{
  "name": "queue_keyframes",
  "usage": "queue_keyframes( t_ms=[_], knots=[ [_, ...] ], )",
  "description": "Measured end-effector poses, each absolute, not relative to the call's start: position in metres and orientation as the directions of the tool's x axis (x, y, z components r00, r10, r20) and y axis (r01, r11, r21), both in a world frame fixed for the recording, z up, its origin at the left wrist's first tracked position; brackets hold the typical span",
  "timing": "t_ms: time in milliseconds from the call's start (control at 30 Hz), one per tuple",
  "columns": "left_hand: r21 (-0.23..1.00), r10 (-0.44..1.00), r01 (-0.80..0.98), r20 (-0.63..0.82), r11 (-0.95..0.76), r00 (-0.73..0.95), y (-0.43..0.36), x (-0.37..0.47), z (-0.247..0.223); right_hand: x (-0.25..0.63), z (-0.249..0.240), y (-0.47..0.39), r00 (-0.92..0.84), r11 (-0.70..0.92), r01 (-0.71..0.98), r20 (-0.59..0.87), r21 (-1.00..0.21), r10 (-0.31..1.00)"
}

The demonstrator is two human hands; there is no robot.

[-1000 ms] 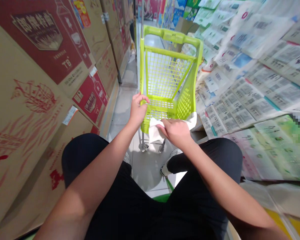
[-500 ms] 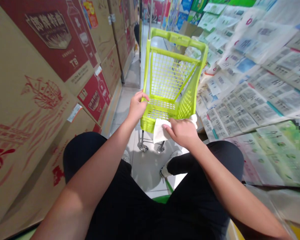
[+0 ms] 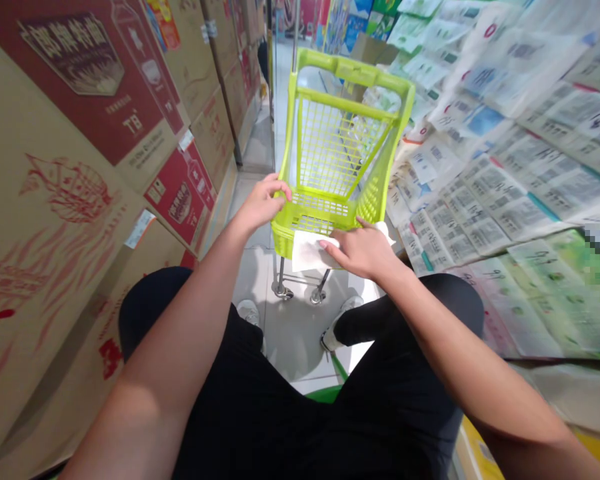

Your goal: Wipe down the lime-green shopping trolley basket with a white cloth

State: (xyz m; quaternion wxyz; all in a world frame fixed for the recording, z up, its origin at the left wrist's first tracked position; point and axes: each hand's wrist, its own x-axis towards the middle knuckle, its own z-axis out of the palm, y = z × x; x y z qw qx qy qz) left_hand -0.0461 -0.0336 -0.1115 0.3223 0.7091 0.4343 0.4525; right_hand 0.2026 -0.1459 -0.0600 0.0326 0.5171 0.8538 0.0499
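Observation:
Between my knees stands a small lime-green plastic shopping cart (image 3: 347,183) with a lattice basket and metal legs on casters. My left hand (image 3: 266,201) is closed at the basket's near left rim, its fingers curled over the edge. On the near rim, my right hand (image 3: 363,250) presses down a white cloth or wipe (image 3: 307,252), with the fingers bent over it. Part of the cloth lies hidden beneath that hand, and its ends stick out on both sides. The basket's inside shows nothing lying in it.
Stacked cardboard cartons (image 3: 55,220) wall in the left side. Plastic-wrapped packs (image 3: 485,220) with handwritten numbers are piled on the right. Something green (image 3: 325,395) shows beneath me. A tiled floor (image 3: 293,327) runs along the narrow aisle, past a glass edge.
The cloth has shifted left along the near rim and lies flatter. My right index finger now reaches further forward. My left hand stays at the left rim; the view has shifted slightly.

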Motion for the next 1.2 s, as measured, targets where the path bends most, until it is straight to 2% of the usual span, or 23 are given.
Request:
queue_keyframes(
  t_ms=[67, 200, 267, 367, 433, 500, 567, 633, 700, 800, 867, 933, 1000, 1100, 1167, 1200],
  knots=[
    [0.828, 0.894, 0.36, 0.335, -0.429, 0.297, -0.028, -0.063, -0.106, 0.217, -0.056, -0.142, -0.494, 0.486, 0.866, 0.044, 0.118, 0.869],
    [0.735, 0.859, 0.464, 0.334, -0.495, 0.387, -0.022, -0.086, -0.095, 0.233, -0.052, -0.13, -0.562, 0.563, 0.825, 0.158, 0.04, 0.812],
    [0.621, 0.863, 0.599, 0.382, -0.506, 0.332, -0.027, -0.088, -0.09, 0.233, -0.053, -0.126, -0.606, 0.614, 0.789, 0.183, 0.014, 0.774],
    [0.407, 0.831, 0.807, 0.529, -0.428, 0.174, -0.045, -0.085, -0.082, 0.227, -0.057, -0.124, -0.665, 0.688, 0.724, 0.207, -0.058, 0.717],
    [0.347, 0.805, 0.838, 0.569, -0.422, 0.169, -0.059, -0.084, -0.079, 0.223, -0.059, -0.123, -0.668, 0.708, 0.695, 0.251, -0.126, 0.7],
    [0.348, 0.829, 0.803, 0.476, -0.485, 0.294, -0.071, -0.086, -0.077, 0.223, -0.061, -0.12, -0.633, 0.699, 0.694, 0.318, -0.171, 0.706],
    [0.359, 0.848, 0.772, 0.29, -0.525, 0.443, -0.08, -0.09, -0.077, 0.227, -0.061, -0.114, -0.601, 0.687, 0.703, 0.362, -0.185, 0.713],
    [0.363, 0.842, 0.764, 0.143, -0.534, 0.521, -0.085, -0.095, -0.076, 0.231, -0.06, -0.106, -0.601, 0.69, 0.695, 0.361, -0.203, 0.713],
    [0.405, 0.812, 0.721, 0.107, -0.563, 0.574, -0.088, -0.098, -0.074, 0.233, -0.059, -0.099, -0.625, 0.709, 0.654, 0.338, -0.265, 0.703],
    [0.493, 0.778, 0.633, 0.161, -0.597, 0.608, -0.092, -0.094, -0.069, 0.231, -0.06, -0.093, -0.62, 0.706, 0.584, 0.341, -0.401, 0.707],
    [0.512, 0.803, 0.628, 0.265, -0.586, 0.533, -0.098, -0.085, -0.064, 0.23, -0.06, -0.088, -0.553, 0.671, 0.565, 0.384, -0.479, 0.74],
    [0.535, 0.814, 0.614, 0.395, -0.58, 0.425, -0.107, -0.072, -0.06, 0.237, -0.057, -0.078, -0.434, 0.632, 0.587, 0.463, -0.506, 0.773],
    [0.585, 0.797, 0.543, 0.47, -0.603, 0.379, -0.117, -0.057, -0.057, 0.252, -0.052, -0.061, -0.299, 0.59, 0.66, 0.558, -0.465, 0.774],
    [0.658, 0.762, 0.405, 0.447, -0.635, 0.469, -0.129, -0.038, -0.056, 0.283, -0.04, -0.03, -0.176, 0.486, 0.798, 0.634, -0.356, 0.753],
    [0.631, 0.747, 0.431, 0.403, -0.645, 0.528, -0.132, -0.031, -0.058, 0.294, -0.034, -0.018, -0.163, 0.435, 0.855, 0.649, -0.283, 0.743],
    [0.578, 0.749, 0.492, 0.385, -0.652, 0.54, -0.133, -0.029, -0.059, 0.295, -0.032, -0.018, -0.175, 0.427, 0.871, 0.658, -0.244, 0.733]
  ],
)
